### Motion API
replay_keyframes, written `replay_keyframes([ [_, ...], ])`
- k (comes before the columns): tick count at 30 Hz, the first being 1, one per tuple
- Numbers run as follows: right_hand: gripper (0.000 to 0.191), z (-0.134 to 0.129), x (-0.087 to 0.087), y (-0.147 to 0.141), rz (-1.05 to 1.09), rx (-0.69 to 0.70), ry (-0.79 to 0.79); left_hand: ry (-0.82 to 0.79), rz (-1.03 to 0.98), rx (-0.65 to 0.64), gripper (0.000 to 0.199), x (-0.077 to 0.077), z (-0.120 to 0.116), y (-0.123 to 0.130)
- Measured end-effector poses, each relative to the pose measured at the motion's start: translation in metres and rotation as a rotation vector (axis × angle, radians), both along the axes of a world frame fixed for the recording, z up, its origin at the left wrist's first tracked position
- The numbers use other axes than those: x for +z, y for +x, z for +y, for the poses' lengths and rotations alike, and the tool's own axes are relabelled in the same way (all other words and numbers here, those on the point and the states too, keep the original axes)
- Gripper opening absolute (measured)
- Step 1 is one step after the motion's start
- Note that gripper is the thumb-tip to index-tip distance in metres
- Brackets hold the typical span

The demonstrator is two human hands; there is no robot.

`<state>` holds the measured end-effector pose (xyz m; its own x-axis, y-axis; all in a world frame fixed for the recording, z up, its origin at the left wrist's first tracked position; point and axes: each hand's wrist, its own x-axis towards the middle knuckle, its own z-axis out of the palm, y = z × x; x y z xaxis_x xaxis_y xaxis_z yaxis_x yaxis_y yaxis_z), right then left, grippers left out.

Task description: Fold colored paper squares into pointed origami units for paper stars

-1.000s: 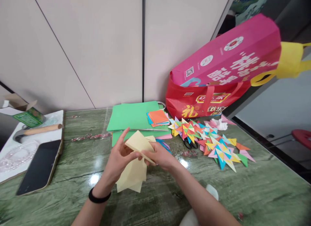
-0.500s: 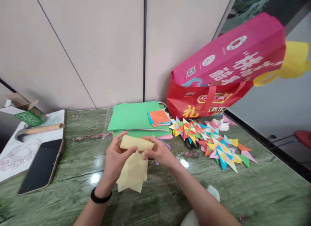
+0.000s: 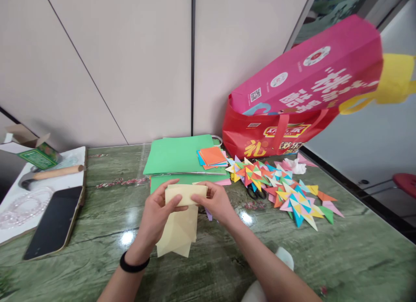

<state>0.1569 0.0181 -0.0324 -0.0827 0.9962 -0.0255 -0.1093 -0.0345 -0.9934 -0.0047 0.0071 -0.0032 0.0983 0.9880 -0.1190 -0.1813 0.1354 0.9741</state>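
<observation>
Between my two hands is a pale yellow sheet of paper point(image 3: 186, 191), folded over into a narrow rectangle. My left hand point(image 3: 161, 206) pinches its left part, thumb in front and fingers behind. On the right end, my right hand point(image 3: 216, 202) grips it the same way. Below the hands, several loose pale yellow sheets point(image 3: 177, 235) lie overlapping on the table. Just beyond are green sheets point(image 3: 182, 157), with a small stack of orange and other coloured squares point(image 3: 212, 156) on top. The fingers behind the folded sheet are partly hidden.
Folded paper stars point(image 3: 299, 202) in many colours lie to the right, with black scissor handles point(image 3: 256, 193) beside them. A red and pink gift bag point(image 3: 279, 128) leans at the back. On the left are a phone point(image 3: 53, 224), a wooden-handled tool point(image 3: 58, 172) and an opened green box point(image 3: 39, 155).
The yellow sheet, curled and tilted before, is now flatter and more level. Both thumbs have come onto its front, and the right hand has moved a little.
</observation>
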Motion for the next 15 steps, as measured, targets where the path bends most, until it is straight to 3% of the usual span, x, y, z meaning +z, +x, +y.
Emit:
replay_keyframes([
  [15,0.033,0.0013,-0.0009,-0.0008,0.103,0.012,-0.022,0.010,0.024,0.033,0.038,0.0014,-0.0001,0.0001],
])
